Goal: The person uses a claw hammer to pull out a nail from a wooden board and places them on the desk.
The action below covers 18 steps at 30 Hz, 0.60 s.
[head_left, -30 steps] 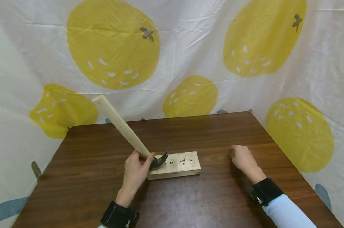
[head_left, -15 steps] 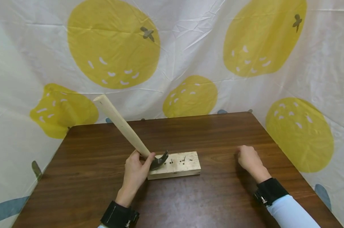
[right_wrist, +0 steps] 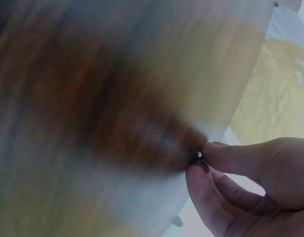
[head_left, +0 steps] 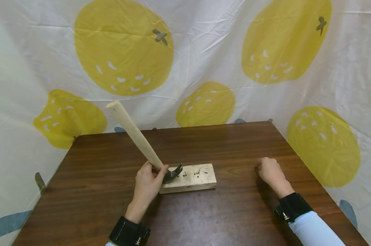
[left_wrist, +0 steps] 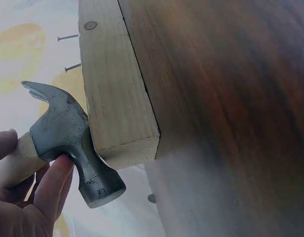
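Note:
In the head view my left hand [head_left: 149,182] grips a claw hammer [head_left: 136,136] by its wooden handle, close to the head. The handle leans up to the left. The dark hammer head [left_wrist: 67,123] sits at the left end of a pale wooden block [head_left: 200,174], its claw curving upward. Bent nails [head_left: 199,171] and dark holes show on the block's top. Two nails stick out in the left wrist view. At the right, my right hand [head_left: 270,171] pinches a small nail-like metal piece [right_wrist: 200,159] between thumb and finger, mostly hidden by the fingertips.
The block lies on a brown wooden table [head_left: 234,212]. Behind and around the table hangs a white cloth [head_left: 200,65] printed with yellow fruit. A black band [head_left: 128,232] wraps each wrist.
My right hand has shifted right over the table, mostly in the first half second. The hammer's handle has tipped slightly to the right. The block stays in place.

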Available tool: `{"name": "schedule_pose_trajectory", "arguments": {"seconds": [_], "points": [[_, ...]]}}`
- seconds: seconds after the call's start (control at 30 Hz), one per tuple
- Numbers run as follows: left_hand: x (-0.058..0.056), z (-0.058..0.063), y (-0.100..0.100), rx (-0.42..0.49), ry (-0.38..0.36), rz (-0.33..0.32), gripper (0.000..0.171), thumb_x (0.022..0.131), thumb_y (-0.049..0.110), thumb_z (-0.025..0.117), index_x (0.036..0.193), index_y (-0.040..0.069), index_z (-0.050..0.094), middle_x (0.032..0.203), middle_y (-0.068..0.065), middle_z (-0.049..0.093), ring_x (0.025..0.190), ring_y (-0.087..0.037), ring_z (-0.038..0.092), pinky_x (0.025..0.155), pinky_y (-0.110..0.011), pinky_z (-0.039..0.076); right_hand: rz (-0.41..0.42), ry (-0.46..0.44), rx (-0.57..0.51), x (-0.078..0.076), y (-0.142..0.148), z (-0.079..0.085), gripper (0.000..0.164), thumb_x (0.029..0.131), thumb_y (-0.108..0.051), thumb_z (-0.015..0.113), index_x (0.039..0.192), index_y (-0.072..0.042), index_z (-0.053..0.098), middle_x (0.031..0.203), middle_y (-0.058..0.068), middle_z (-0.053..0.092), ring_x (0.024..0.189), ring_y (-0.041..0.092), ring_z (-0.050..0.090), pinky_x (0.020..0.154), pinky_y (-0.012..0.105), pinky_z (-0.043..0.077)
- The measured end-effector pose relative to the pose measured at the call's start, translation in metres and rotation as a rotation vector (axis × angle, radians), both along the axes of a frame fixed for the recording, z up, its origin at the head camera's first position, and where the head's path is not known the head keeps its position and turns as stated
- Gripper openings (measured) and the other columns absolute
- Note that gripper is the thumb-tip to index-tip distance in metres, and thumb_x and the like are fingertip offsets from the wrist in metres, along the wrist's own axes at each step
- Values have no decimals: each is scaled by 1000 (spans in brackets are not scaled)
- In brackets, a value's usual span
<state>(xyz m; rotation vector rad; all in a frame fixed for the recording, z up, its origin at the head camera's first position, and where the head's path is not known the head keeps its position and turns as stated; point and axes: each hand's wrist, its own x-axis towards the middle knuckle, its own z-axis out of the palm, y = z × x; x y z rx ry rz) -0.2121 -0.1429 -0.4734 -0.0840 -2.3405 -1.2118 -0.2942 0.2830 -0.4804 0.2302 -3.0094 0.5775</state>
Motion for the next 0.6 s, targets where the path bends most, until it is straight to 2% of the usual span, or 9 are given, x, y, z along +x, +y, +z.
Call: {"name": "schedule_pose_trajectory", "arguments": {"seconds": [0.4,0.6], "points": [[1,1,3,-24,25,-18,22,92,24,80,96,7,67,86,-5,65,67,-13,67,54,-29,52,22,29,12,2,1,-1,18,88,8,65,103,6,74,97,24,72,94,45,68,77,56,54],[0,0,4,-60,49,-14,21,92,23,80,95,7,67,85,-5,65,68,-15,66,56,-32,52,46,60,21,3,-1,0,20,88,9,62,103,5,74,97,24,72,88,42,68,72,55,54]]}}
